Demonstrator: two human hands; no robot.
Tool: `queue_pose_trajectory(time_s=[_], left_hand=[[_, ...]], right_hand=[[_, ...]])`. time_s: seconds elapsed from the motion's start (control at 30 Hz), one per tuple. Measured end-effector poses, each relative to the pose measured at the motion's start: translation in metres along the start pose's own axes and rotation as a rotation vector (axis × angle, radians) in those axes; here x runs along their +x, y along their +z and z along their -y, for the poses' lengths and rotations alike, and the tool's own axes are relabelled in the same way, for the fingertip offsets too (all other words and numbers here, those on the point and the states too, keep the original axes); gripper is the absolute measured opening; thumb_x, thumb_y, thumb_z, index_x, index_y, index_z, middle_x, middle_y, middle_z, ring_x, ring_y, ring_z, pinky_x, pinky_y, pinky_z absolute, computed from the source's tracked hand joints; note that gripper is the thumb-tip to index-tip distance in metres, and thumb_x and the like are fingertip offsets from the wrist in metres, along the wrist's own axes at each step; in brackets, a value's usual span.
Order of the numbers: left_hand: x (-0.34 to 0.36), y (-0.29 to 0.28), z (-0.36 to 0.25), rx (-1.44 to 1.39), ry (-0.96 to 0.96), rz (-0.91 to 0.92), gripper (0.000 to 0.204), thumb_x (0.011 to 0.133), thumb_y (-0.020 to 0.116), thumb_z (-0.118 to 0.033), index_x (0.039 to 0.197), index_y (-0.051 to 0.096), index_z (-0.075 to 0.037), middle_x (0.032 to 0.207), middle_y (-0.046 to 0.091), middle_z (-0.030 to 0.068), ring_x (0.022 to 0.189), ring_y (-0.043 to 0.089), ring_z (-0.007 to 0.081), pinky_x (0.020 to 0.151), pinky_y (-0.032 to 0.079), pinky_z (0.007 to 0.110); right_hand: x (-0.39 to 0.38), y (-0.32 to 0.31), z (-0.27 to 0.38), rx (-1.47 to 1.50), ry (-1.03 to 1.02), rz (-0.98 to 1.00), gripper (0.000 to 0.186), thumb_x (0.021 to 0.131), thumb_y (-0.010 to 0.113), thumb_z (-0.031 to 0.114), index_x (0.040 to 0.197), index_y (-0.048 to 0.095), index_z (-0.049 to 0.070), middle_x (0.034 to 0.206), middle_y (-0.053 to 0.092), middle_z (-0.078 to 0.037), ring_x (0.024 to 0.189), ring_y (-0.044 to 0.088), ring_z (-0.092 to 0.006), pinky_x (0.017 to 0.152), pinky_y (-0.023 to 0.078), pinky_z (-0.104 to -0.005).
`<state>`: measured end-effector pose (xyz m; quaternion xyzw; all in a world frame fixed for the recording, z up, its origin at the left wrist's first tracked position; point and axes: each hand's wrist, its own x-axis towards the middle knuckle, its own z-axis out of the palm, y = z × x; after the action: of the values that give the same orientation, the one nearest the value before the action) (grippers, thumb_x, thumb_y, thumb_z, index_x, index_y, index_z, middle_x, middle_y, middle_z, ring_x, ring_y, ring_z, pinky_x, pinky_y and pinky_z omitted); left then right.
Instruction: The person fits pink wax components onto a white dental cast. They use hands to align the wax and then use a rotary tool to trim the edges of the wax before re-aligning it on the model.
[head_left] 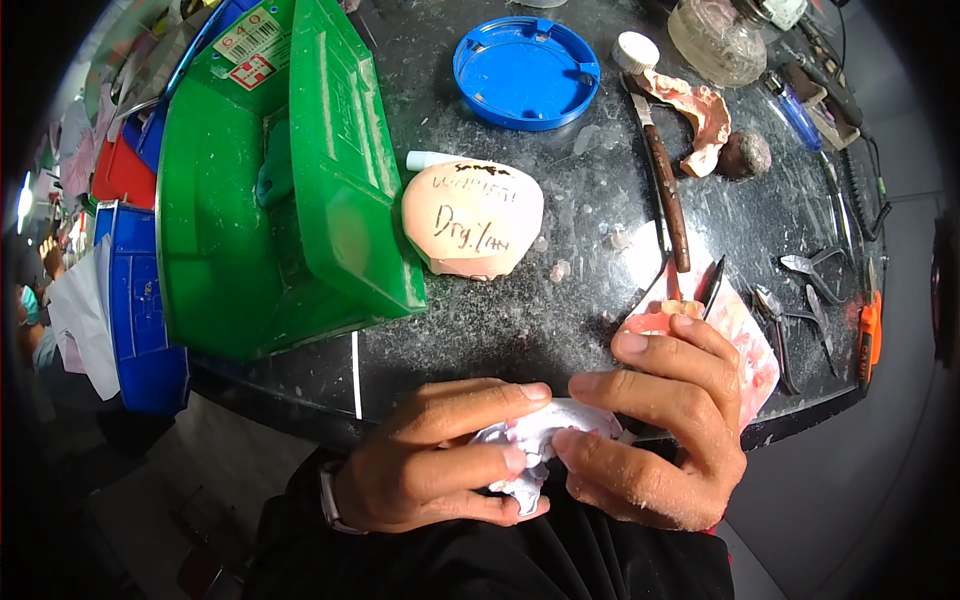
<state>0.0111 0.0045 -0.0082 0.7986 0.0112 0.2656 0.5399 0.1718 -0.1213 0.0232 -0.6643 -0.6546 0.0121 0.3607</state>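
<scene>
Close to my body, past the bench's front edge, a pale lilac-white dental impression (548,432) with a shiny, uneven surface is held between both hands. My left hand (430,455) grips its left side, fingers above and thumb below. From the right, my right hand (670,430) closes on it with bent fingers, which hide part of it. Beyond the right fingertips lies a pink wax sheet (750,350) with tool tips resting on it. A wooden-handled wax knife (662,170) points toward that sheet. Farther left stands a pale plaster cast (470,225) with handwriting on its base.
A green bin (350,170) stands at the left, beside a blue bin (140,300). At the back are a round blue lid (525,80), a curved pink piece (705,115), a dark round lump (746,154) and a glass jar (715,45). Pliers (815,268) and an orange cutter (870,330) lie right.
</scene>
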Motion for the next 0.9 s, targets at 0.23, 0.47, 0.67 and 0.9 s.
queue_pose_trajectory(time_s=[0.23, 0.47, 0.67, 0.9], left_hand=[[-0.007, 0.005, 0.003, 0.019, 0.12, -0.048, 0.05, 0.061, 0.083, -0.009, 0.1, 0.054, -0.006, 0.119, 0.052, 0.0204, 0.102, 0.057, 0.031, 0.082, 0.053, 0.035], [-0.01, 0.006, 0.007, -0.077, 0.16, -0.053, 0.044, 0.062, 0.083, -0.008, 0.096, 0.055, -0.004, 0.12, 0.051, 0.0206, 0.104, 0.058, 0.0331, 0.085, 0.053, 0.037], [-0.01, 0.006, 0.004, -0.078, 0.165, -0.043, 0.041, 0.062, 0.082, -0.008, 0.094, 0.056, -0.003, 0.12, 0.051, 0.0203, 0.104, 0.058, 0.0335, 0.087, 0.052, 0.039], [0.001, 0.007, 0.003, 0.069, 0.218, -0.075, 0.058, 0.058, 0.086, -0.022, 0.094, 0.043, -0.006, 0.094, 0.059, 0.0203, 0.074, 0.063, 0.022, 0.063, 0.057, 0.029]], right_hand=[[-0.001, 0.0, 0.004, 0.038, -0.04, -0.081, 0.024, 0.058, 0.076, 0.036, 0.073, 0.068, 0.018, 0.084, 0.066, -0.002, 0.093, 0.058, -0.022, 0.091, 0.042, -0.0464], [-0.004, 0.008, 0.002, 0.144, -0.02, -0.119, 0.022, 0.063, 0.077, 0.033, 0.074, 0.069, 0.016, 0.083, 0.066, -0.001, 0.092, 0.058, -0.0203, 0.093, 0.04, -0.0473], [0.0, 0.002, 0.006, 0.113, -0.041, -0.068, 0.025, 0.061, 0.079, 0.035, 0.078, 0.071, 0.019, 0.08, 0.065, 0.002, 0.088, 0.057, -0.0175, 0.091, 0.042, -0.0456], [-0.005, 0.007, 0.007, 0.084, -0.079, -0.174, 0.022, 0.061, 0.08, 0.035, 0.077, 0.071, 0.022, 0.077, 0.064, 0.007, 0.085, 0.056, -0.014, 0.092, 0.041, -0.046]])
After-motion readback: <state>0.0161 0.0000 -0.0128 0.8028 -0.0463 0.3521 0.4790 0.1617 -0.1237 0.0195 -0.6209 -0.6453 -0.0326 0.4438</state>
